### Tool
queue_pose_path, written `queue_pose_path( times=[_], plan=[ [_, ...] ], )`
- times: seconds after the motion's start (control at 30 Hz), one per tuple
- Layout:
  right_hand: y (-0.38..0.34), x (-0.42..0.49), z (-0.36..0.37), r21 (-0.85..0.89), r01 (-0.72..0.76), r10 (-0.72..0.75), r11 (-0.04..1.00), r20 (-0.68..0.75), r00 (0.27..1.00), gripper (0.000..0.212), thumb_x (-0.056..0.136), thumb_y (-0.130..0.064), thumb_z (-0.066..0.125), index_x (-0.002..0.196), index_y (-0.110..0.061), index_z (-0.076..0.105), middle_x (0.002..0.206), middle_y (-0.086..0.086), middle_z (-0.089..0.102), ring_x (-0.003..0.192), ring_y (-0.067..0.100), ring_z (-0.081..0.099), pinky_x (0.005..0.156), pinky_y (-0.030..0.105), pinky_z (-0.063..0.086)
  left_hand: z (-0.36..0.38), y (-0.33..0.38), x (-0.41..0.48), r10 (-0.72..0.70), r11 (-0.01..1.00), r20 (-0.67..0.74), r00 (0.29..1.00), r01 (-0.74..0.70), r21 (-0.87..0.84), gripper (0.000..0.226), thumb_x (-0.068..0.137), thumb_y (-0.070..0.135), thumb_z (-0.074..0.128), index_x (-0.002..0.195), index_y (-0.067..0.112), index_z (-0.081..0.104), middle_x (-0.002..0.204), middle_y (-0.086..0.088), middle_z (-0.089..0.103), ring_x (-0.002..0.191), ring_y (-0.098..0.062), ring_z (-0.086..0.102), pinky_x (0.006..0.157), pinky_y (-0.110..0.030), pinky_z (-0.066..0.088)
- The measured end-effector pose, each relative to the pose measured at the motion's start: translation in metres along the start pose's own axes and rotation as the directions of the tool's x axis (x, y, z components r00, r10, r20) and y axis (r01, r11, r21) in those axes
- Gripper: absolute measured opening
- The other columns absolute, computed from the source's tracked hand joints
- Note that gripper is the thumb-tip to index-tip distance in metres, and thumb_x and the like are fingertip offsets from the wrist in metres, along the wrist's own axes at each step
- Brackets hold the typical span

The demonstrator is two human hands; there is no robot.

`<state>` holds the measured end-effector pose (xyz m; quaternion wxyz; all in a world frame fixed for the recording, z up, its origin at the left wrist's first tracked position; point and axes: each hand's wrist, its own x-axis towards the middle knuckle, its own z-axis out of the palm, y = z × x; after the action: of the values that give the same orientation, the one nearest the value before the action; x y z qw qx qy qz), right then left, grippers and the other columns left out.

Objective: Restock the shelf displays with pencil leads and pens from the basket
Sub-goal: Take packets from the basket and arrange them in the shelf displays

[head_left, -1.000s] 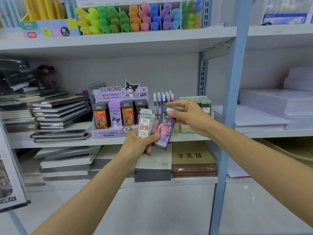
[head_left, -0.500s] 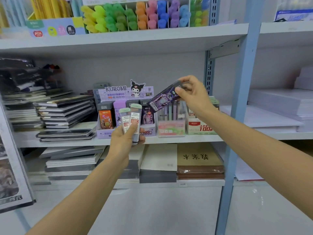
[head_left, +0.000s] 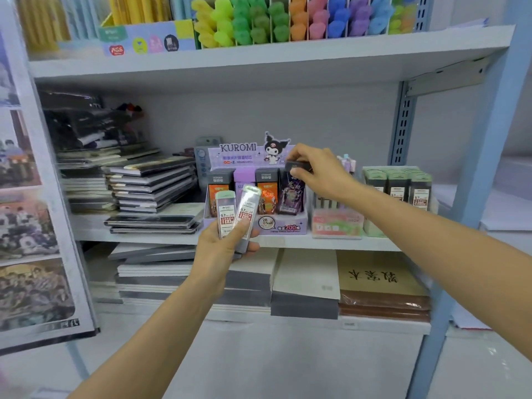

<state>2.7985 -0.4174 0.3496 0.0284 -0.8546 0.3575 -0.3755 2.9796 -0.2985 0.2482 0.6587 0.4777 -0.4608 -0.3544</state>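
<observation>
My left hand (head_left: 221, 249) grips two slim pencil lead cases (head_left: 237, 214) with pale green caps, held upright in front of the middle shelf. My right hand (head_left: 319, 171) pinches the dark cap of a purple lead case (head_left: 292, 194) that stands in the rightmost slot of the purple Kuromi display box (head_left: 283, 226). Orange and lilac cases fill the box's other slots. To the right stands a pink pen display (head_left: 336, 223), then a green box of lead cases (head_left: 397, 191).
Stacked notebooks (head_left: 149, 182) lie left of the Kuromi box, with more stacks (head_left: 184, 277) on the shelf below. Coloured highlighters (head_left: 288, 21) line the top shelf. A blue upright post (head_left: 472, 197) borders the bay on the right. A poster rack (head_left: 31, 226) hangs at the left.
My right hand brought the purple case down from above the pen display into the Kuromi box's right slot. My left hand stayed put with its two cases.
</observation>
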Motion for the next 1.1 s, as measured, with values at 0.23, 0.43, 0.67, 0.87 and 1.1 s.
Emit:
queue_pose_path(
  times=[0.23, 0.43, 0.67, 0.87, 1.1],
  plan=[
    [0.01, 0.003, -0.004, 0.003, -0.012, 0.012, 1.0, -0.014, 1.0, 0.018, 0.094, -0.012, 0.06, 0.111, -0.009, 0.058, 0.111, 0.008, 0.068, 0.106, 0.024, 0.062, 0.094, 0.04, 0.049, -0.004, -0.004, 0.005, -0.024, 0.999, 0.008, 1.0, 0.024, -0.036, 0.016, 0.091, 0.03, 0.063, 0.105, 0.025, 0.065, 0.087, 0.0, 0.076, 0.064, -0.012, 0.07, 0.074, -0.028, 0.054],
    [0.007, 0.017, -0.008, -0.088, -0.002, 0.017, 0.996, 0.175, 0.984, 0.017, 0.093, -0.014, 0.062, 0.109, -0.014, 0.059, 0.117, 0.007, 0.067, 0.11, 0.023, 0.062, 0.098, 0.037, 0.048, -0.005, -0.007, 0.005, -0.041, 0.999, 0.025, 0.999, 0.041, -0.015, 0.023, 0.09, 0.028, 0.066, 0.111, 0.019, 0.065, 0.089, 0.0, 0.076, 0.066, -0.013, 0.07, 0.063, -0.021, 0.054],
    [0.006, 0.017, 0.009, -0.056, -0.023, 0.031, 0.998, 0.135, 0.99, 0.023, 0.093, -0.012, 0.062, 0.115, -0.013, 0.056, 0.116, 0.01, 0.066, 0.106, 0.024, 0.062, 0.095, 0.042, 0.05, -0.008, -0.008, 0.006, -0.032, 0.999, 0.043, 0.999, 0.032, -0.009, 0.026, 0.087, 0.026, 0.069, 0.112, 0.019, 0.065, 0.089, 0.0, 0.076, 0.068, -0.015, 0.071, 0.077, -0.033, 0.056],
    [0.007, 0.012, 0.014, -0.286, 0.096, -0.13, 0.953, -0.102, 0.986, 0.019, 0.083, -0.014, 0.073, 0.102, -0.01, 0.069, 0.105, 0.006, 0.063, 0.103, 0.024, 0.054, 0.086, 0.039, 0.046, -0.011, -0.007, 0.004, -0.037, 0.999, 0.059, 0.998, 0.037, -0.008, 0.025, 0.086, 0.023, 0.07, 0.11, 0.019, 0.064, 0.089, 0.001, 0.076, 0.069, -0.016, 0.072, 0.079, -0.034, 0.057],
    [0.004, 0.008, 0.01, -0.424, 0.084, -0.092, 0.902, 0.004, 0.996, 0.023, 0.09, -0.021, 0.066, 0.113, -0.015, 0.071, 0.111, 0.005, 0.07, 0.102, 0.027, 0.063, 0.088, 0.044, 0.051, -0.006, -0.002, 0.001, -0.039, 0.999, 0.069, 0.997, 0.041, -0.025, 0.024, 0.086, 0.022, 0.071, 0.109, 0.016, 0.065, 0.087, 0.001, 0.076, 0.067, -0.014, 0.071, 0.062, -0.021, 0.055]
  ],
)
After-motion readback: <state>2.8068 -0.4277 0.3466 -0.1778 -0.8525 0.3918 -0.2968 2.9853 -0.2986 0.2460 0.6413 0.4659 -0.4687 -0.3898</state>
